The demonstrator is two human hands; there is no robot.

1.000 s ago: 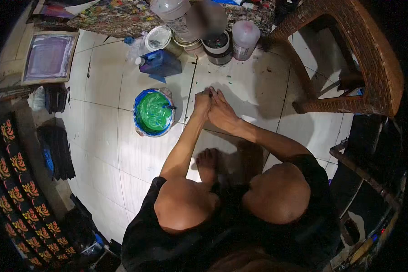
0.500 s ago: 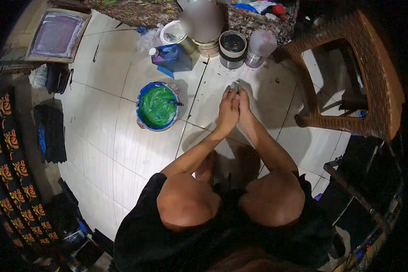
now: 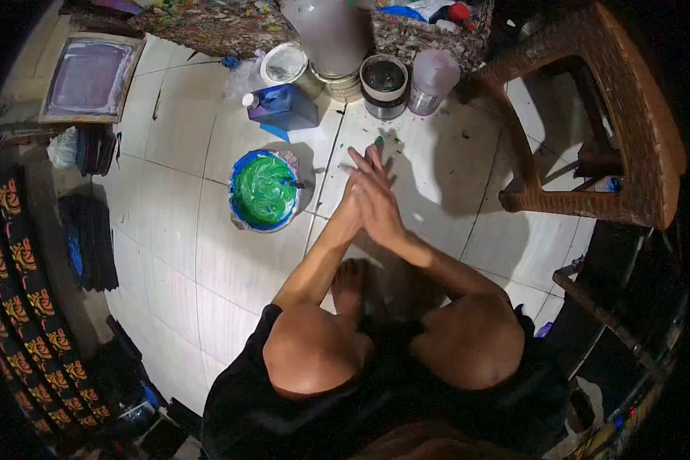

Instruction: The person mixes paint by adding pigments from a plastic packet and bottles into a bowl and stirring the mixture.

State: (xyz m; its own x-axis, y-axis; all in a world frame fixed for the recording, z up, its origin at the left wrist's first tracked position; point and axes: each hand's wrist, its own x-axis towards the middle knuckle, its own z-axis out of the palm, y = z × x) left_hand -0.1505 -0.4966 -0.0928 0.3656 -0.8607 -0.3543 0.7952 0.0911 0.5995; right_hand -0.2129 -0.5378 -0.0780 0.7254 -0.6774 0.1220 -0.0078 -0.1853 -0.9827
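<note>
My right hand (image 3: 381,211) lies across my left hand (image 3: 354,203), palms touching, above the tiled floor. The right fingers are stretched out and slightly apart. My left hand is partly covered by the right, and its visible fingers point forward, extended. A small green patch (image 3: 379,142) shows at the fingertips; I cannot tell whether it is paint on them or a bit beyond them. No held object is visible. Left of the hands sits a tub of green paint (image 3: 264,188) with blue on its rim and a dark handle (image 3: 296,184) sticking out.
Ahead stand a blue jug (image 3: 284,106), a white tub (image 3: 284,63), a can (image 3: 339,86), a dark-topped jar (image 3: 384,84) and a pinkish bottle (image 3: 434,80). A brown plastic chair (image 3: 644,115) lies right. Printed black fabric (image 3: 34,307) and a framed screen (image 3: 92,77) are left.
My right hand has moved left and over my left hand, its fingers spreading from a tighter clasp. A greyish bit at the fingertips no longer shows. Small green specks now show on the floor.
</note>
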